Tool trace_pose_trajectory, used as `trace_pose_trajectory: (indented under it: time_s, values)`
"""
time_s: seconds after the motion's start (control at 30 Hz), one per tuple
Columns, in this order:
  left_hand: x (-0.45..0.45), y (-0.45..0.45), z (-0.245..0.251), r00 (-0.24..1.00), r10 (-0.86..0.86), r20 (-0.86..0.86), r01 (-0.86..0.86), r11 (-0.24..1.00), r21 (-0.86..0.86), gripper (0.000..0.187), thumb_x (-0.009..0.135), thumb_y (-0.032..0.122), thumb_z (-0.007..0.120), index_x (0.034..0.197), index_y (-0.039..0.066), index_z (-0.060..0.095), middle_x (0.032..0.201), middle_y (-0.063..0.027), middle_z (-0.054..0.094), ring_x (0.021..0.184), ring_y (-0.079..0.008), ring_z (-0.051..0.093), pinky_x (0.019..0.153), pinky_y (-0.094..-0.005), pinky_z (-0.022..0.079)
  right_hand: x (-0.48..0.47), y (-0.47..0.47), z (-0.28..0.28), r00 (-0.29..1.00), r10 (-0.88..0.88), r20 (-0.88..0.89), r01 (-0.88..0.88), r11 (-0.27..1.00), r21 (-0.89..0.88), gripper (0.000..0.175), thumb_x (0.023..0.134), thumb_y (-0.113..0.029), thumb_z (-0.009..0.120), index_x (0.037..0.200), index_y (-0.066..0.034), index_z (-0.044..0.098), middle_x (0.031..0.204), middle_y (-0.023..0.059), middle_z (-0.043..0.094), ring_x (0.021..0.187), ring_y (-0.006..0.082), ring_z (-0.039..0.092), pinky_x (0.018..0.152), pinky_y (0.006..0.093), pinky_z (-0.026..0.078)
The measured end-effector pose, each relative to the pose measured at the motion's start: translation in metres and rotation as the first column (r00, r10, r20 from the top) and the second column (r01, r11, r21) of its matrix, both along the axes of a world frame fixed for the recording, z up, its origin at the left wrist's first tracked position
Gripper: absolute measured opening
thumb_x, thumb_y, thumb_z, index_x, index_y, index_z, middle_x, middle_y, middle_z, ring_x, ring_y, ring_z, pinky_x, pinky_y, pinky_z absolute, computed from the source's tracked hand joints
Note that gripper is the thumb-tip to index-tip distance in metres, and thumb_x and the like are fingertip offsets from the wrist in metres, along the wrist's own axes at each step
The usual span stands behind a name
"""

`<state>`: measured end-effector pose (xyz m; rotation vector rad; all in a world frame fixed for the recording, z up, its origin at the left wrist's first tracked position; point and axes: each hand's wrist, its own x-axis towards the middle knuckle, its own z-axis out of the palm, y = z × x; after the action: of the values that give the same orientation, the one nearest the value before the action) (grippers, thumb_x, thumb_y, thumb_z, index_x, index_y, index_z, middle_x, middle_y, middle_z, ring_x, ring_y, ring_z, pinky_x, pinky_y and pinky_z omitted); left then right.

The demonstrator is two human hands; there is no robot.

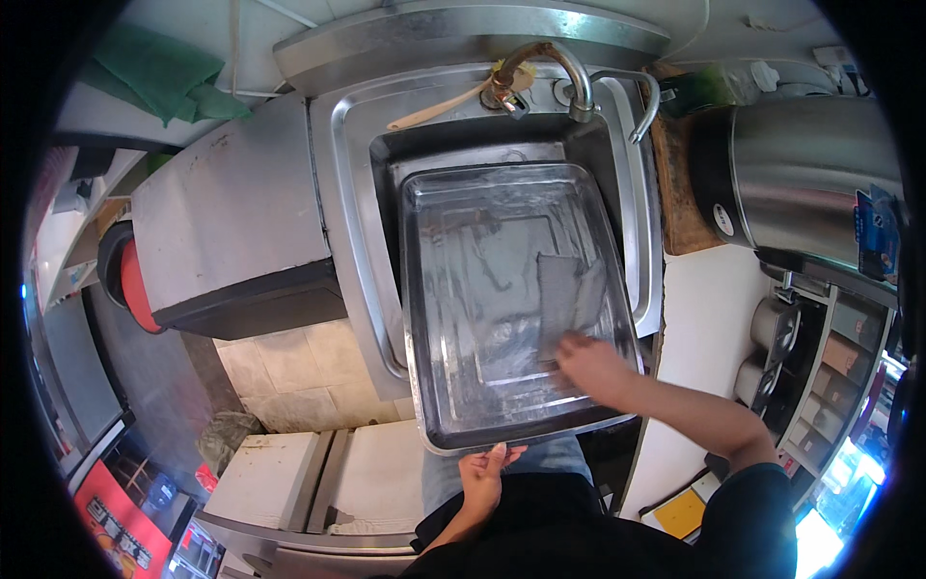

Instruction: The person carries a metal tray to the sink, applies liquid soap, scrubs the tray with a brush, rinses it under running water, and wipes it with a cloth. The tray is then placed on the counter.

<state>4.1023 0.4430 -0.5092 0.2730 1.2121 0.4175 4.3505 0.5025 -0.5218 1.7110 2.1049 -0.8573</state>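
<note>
A large rectangular metal tray [463,289] lies tilted over a stainless steel sink [477,130], its near end sticking out past the sink's front toward my body. My left hand [483,474] grips the near rim, thumb on top and fingers beneath. Inside the tray, my right hand [589,365] holds one end of a grey cloth [561,297], which is spread flat against the wet-looking tray floor. The right fingers are blurred.
A curved faucet [550,54] rises behind the sink beside a wooden-handled brush [441,105]. To the right, a steel cylinder [803,174] stands near a wooden board [684,210]. A grey-topped cabinet [231,210] adjoins the left side. A green cloth [163,76] hangs at upper left.
</note>
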Motion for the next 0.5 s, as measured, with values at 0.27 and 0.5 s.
trace_pose_trajectory:
  time_s: [0.27, 0.5]
  values:
    - [-0.001, -0.007, -0.007, 0.999, -0.025, -0.037, 0.025, 1.0, 0.015, 0.022, 0.092, 0.009, 0.05, 0.095, -0.01, 0.06, 0.088, -0.0171, 0.065, 0.085, -0.0236, 0.065, 0.077, -0.0294, 0.052, 0.002, 0.175, -0.11, 0.97, -0.178, -0.164, 0.222, 0.925, 0.307, 0.009, 0.068, -0.008, 0.058, 0.073, -0.0028, 0.063, 0.084, 0.0161, 0.062, 0.076, 0.0326, 0.061, 0.067, 0.0412, 0.051]
    - [-0.003, -0.013, -0.014, 0.999, -0.026, -0.037, 0.025, 0.999, -0.022, 0.022, 0.091, 0.009, 0.05, 0.093, -0.011, 0.06, 0.086, -0.0172, 0.064, 0.085, -0.0243, 0.065, 0.077, -0.03, 0.052, 0.065, 0.236, -0.031, 0.783, -0.338, -0.522, 0.613, 0.564, 0.554, 0.013, 0.076, -0.006, 0.059, 0.087, -0.0034, 0.066, 0.082, 0.0152, 0.063, 0.073, 0.029, 0.062, 0.066, 0.0351, 0.049]
